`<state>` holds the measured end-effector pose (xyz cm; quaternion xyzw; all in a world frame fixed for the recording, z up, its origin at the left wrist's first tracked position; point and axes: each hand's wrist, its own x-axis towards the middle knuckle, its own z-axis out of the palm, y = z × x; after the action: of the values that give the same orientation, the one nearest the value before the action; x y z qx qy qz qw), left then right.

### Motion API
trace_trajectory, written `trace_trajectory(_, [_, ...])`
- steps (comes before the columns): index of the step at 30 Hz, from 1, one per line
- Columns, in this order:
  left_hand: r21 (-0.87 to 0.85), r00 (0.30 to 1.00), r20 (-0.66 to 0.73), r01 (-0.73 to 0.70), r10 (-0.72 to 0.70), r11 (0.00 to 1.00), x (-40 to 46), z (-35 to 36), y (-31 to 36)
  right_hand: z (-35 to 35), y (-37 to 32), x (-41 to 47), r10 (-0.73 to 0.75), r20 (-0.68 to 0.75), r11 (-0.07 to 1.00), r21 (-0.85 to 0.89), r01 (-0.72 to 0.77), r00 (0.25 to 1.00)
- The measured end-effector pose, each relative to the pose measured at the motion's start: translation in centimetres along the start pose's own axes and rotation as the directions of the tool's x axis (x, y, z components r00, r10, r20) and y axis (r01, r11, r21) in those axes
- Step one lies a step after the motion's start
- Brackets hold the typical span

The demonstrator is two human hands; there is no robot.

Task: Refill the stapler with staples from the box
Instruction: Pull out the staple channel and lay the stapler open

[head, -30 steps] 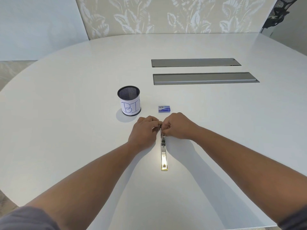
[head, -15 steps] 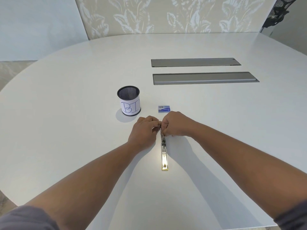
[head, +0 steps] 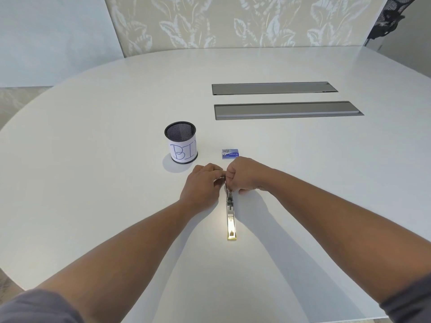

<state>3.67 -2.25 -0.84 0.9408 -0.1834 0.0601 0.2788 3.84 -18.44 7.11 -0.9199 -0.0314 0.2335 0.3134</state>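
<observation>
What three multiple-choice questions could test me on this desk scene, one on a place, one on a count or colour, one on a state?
1. Where is the staple box?
A. Inside the bin
B. On the table just beyond the hands
C. On a grey panel

2. How many grey panels are set into the table?
A. One
B. Two
C. Four

3. What are the hands doing?
A. Both work at the far end of the stapler
B. Both lie flat on the table
C. One lifts the bin

Answers:
1 B: the blue box lies flat just past the right hand, right of the bin.
2 B: a far panel and a near panel lie side by side.
3 A: left hand and right hand, fingers curled, meet over the far end of the stapler.
</observation>
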Motion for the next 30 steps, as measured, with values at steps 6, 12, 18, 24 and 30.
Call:
trace_trajectory(6, [-0.009,1.0,-0.004,0.0,0.0,1.0,0.0,-0.1,0.0,0.4,1.3,-0.1,-0.052,-0.031,0.993,0.101,0.055,0.998])
trace_trajectory(12, [-0.008,1.0,-0.005,0.01,-0.01,1.0,-0.1,-0.1,0.1,0.8,2.2,-0.2,-0.13,-0.077,0.98,0.144,0.14,0.988])
trace_trajectory(18, [-0.005,1.0,0.001,0.011,-0.011,1.0,-0.1,-0.1,0.1,1.0,2.8,-0.5,-0.208,-0.1,0.963,0.153,0.222,0.973])
trace_trajectory(24, [-0.013,1.0,-0.008,0.006,-0.006,1.0,-0.1,-0.1,0.0,1.4,3.9,-0.5,-0.192,-0.173,0.889,0.386,0.246,0.966])
trace_trajectory(30, [-0.035,1.0,-0.025,0.005,-0.006,0.999,-0.1,0.0,0.0,2.5,4.3,-0.2,-0.068,-0.301,0.685,0.679,0.264,0.951])
